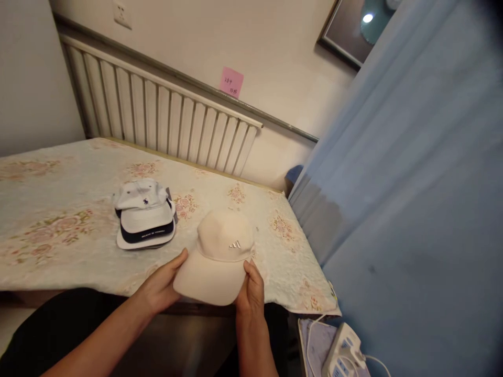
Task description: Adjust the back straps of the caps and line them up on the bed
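In the head view, held out level with the front edge of a flower-patterned, cloth-covered surface point(90, 178), a cream cap point(222, 256), brim toward the wearer of the camera, crown away over the surface, with a small metallic three-bar emblem on the crown's front. Gripped from both sides: left hand point(163, 285) closed on the brim's left edge, thumb along the rim; right hand point(252, 290) closed on the brim's right side, thumb on top close to the crown, other fingers mostly hidden below. Hard to tell any contact between crown and surface. To the left of the cream cap and well clear of both hands, a stack of caps point(146, 214), pale and dark brims layered, a small dark emblem on the uppermost pale one, light lettering on the dark brim beneath. Below the front edge, dark-clothed legs point(66, 319). Behind the surface, a ribbed radiator point(165, 112); on the wall above, a pink note point(231, 82) with handwriting and a socket point(122, 14). Along the right, a blue curtain point(412, 183), and near its foot a white power strip point(341, 351) with cables plugged in.
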`<state>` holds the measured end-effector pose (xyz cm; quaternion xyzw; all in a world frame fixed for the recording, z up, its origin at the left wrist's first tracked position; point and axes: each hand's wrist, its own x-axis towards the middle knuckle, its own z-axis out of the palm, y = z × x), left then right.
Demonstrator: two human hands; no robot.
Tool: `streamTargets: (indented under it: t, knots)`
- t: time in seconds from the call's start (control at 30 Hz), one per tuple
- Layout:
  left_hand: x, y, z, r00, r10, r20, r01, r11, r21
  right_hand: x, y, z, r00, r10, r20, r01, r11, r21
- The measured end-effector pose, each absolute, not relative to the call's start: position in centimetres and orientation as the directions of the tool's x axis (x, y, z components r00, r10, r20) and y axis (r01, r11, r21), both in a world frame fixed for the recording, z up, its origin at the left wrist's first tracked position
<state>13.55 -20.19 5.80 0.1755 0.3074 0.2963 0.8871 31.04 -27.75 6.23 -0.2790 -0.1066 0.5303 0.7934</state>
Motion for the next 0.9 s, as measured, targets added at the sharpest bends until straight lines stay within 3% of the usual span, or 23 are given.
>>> streamTargets:
  t: [0.07, 0.13, 0.27, 0.5, 0.63, 0.73, 0.8, 0.87, 0.9]
  knots:
    - [13.6, -19.9, 5.5, 0.715, 0.557, -0.423, -0.393, 0.821, 0.415, 31.3, -28.0, 5.9, 0.364, 0.927, -0.094, -0.78, 0.248, -0.575]
    - [13.7, -19.7, 5.2, 0.722, 0.571, -0.389, -0.419, 0.81, 0.411, 31.6, -28.3, 5.6, 0.348, 0.934, -0.084, -0.773, 0.235, -0.589]
    - [13.9, -19.6, 4.7, 0.673, 0.661, -0.332, -0.487, 0.734, 0.474, 31.5, -28.8, 4.7, 0.383, 0.916, -0.122, -0.78, 0.25, -0.574]
    - [15.3, -18.9, 3.4, 0.565, 0.74, -0.366, -0.533, 0.665, 0.523, 29.5, -30.7, 2.8, 0.341, 0.936, -0.086, -0.841, 0.263, -0.473]
    - [16.4, -18.5, 2.6, 0.594, 0.718, -0.363, -0.48, 0.678, 0.556, 30.0, -31.0, 1.9, 0.364, 0.918, -0.156, -0.845, 0.254, -0.471]
    - [17.3, -17.8, 1.5, 0.646, 0.687, -0.332, -0.367, 0.661, 0.654, 31.5, -31.0, 1.3, 0.363, 0.925, -0.108, -0.819, 0.262, -0.511]
    - [17.8, -16.9, 0.5, 0.617, 0.722, -0.314, -0.24, 0.552, 0.799, 32.7, -31.0, 0.9, 0.369, 0.927, -0.072, -0.8, 0.276, -0.533]
    - [18.0, -15.5, -1.0, 0.492, 0.84, -0.228, -0.022, 0.274, 0.961, 34.1, -31.0, 0.3, 0.4, 0.914, -0.071, -0.779, 0.298, -0.552]
    - [18.0, -14.7, -1.9, 0.405, 0.903, -0.147, 0.164, 0.086, 0.983, 34.8, -30.9, 0.1, 0.422, 0.904, -0.077, -0.767, 0.31, -0.561]
